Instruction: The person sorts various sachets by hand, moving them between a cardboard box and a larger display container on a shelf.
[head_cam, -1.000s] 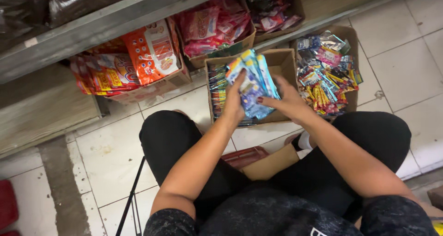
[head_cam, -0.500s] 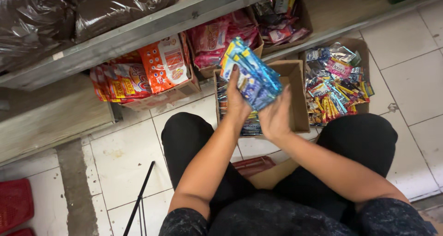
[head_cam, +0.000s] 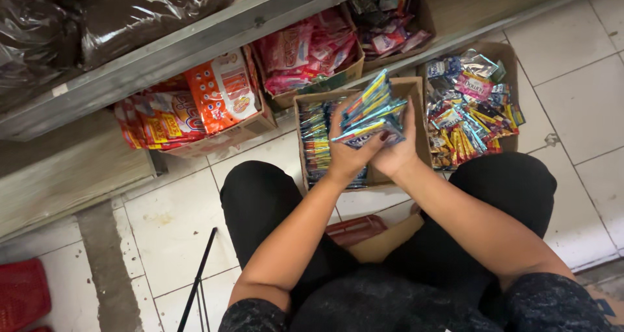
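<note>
Both hands, left hand (head_cam: 346,151) and right hand (head_cam: 398,149), clamp a sachet stack (head_cam: 372,111) above cardboard boxes (head_cam: 416,91) on white floor tiles (head_cam: 175,221) beneath a metal shelf (head_cam: 195,43).

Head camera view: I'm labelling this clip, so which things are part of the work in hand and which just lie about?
In hand:
left hand
right hand
stack of blue sachets
open cardboard box below them

Lying about:
box of mixed sachets
box of red packets
orange packets
black rod
</note>
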